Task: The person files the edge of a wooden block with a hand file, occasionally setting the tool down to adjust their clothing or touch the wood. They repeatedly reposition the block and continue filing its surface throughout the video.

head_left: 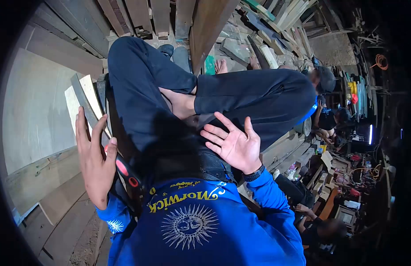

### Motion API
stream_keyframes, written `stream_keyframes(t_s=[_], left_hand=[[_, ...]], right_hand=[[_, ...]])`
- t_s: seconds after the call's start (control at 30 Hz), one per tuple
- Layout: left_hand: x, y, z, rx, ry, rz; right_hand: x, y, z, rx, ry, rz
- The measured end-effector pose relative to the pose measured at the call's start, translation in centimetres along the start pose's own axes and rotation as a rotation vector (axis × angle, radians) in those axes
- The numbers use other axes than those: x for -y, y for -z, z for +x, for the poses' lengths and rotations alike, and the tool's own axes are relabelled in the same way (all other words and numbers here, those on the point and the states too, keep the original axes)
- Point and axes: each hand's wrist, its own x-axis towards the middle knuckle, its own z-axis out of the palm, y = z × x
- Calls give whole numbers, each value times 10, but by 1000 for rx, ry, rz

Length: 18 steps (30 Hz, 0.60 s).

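Loosely, the left hand point(95, 164) splays beside a red-and-black handle point(124, 170) — contact unclear; the right hand point(237, 145), fingers spread, is empty.

Cluttered wood workshop, with planks point(161, 17), a timber heap point(269, 37), an orange coil point(381, 62)

Brightly lit at centre, dim at right around a glowing tube light point(371, 134); bowed, fisheye-fashion, toward blackened edges.

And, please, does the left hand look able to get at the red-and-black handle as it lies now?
Probably yes: the left hand is open, with its thumb right beside the red-and-black handle, and nothing visible seems to stand between them.
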Motion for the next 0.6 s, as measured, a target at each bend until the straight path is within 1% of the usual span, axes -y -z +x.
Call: stream_keyframes(t_s=[0.13, 0.23, 0.4, 0.47, 0.5, 0.53, 0.6], left_hand=[[0, -1, -1, -12, 5, 0], [3, -1, -1, -2, -10, 17], [0, 1, 0, 5, -9, 17], [-1, 0, 0, -14, -4, -1], [-1, -1, 0, -14, -5, 12], [-1, -1, 0, -17, -3, 27], [-4, 0, 0, -9, 25, 18]], right_hand=[[-2, -1, 4, 9, 34, 40], [-2, 0, 5, 56, 47, 95], [-4, -6, 8, 71, 54, 59], [-2, -8, 8, -177, 32, -467], [-5, -6, 7, -178, 144, -981], [-1, -27, 5, -182, 221, -1864], [0, -57, 8, -277, 408, -2957]])
